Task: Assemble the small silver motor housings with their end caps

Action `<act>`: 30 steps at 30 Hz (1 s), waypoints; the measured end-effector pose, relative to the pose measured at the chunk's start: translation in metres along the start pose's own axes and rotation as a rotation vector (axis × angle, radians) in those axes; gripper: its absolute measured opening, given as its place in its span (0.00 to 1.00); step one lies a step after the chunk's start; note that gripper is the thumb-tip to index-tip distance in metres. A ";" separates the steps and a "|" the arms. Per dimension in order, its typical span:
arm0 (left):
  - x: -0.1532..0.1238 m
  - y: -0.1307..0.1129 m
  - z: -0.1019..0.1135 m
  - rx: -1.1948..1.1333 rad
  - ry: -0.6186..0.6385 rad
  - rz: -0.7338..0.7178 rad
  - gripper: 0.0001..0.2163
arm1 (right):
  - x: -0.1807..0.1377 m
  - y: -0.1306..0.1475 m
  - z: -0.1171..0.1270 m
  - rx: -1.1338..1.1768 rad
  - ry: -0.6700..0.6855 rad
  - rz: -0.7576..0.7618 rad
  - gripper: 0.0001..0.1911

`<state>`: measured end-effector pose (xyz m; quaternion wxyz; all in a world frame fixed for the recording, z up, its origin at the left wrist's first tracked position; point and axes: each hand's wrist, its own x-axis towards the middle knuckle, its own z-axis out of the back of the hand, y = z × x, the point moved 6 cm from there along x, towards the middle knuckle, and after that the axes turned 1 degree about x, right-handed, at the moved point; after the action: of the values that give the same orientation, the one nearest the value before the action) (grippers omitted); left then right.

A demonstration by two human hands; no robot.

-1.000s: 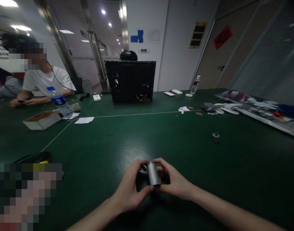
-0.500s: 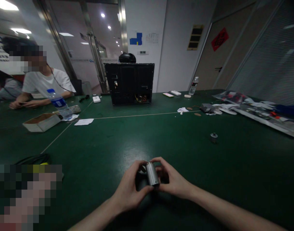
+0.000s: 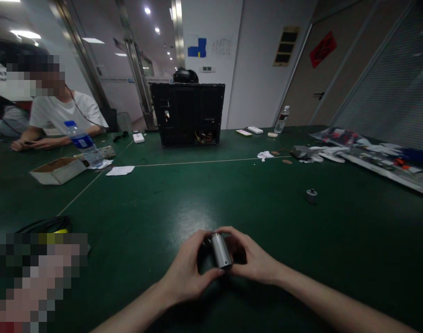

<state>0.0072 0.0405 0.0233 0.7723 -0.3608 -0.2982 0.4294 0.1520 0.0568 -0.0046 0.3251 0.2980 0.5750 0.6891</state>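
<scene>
A silver metal cylinder (image 3: 221, 251), which looks like a small motor housing, is held between my two hands near the front of the green table (image 3: 135, 249). My left hand (image 3: 188, 263) grips it from the left, thumb at its near end and fingers at its far end. From the right, my right hand (image 3: 253, 256) closes on the same cylinder, thumb low and fingers curled over the far end. The cylinder is tilted, its near end showing a small dark hole. Further right stands a small metal part (image 3: 311, 196), apart from both hands.
Across the table stands a black open-backed case (image 3: 188, 115). At left are an open box (image 3: 57, 172), a large water bottle (image 3: 82, 142), a paper sheet (image 3: 120, 170) and a seated person (image 3: 64, 113). A tray of mixed items (image 3: 391, 169) lies at right. Cables (image 3: 46, 225) lie front left.
The view has shifted slightly. Both hands keep their hold on the cylinder, which has barely moved or turned.
</scene>
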 end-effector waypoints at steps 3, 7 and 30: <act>0.001 -0.002 0.000 -0.006 0.022 0.000 0.25 | 0.000 0.001 -0.001 -0.030 0.024 0.014 0.35; 0.002 -0.002 -0.001 -0.020 0.050 0.004 0.27 | -0.001 0.003 -0.001 -0.104 0.035 -0.002 0.35; 0.003 -0.003 0.000 0.001 -0.003 0.028 0.24 | 0.000 0.001 -0.002 -0.082 -0.030 -0.011 0.31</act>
<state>0.0097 0.0418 0.0260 0.7660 -0.3638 -0.2941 0.4409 0.1501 0.0556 -0.0036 0.3494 0.2917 0.5429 0.7057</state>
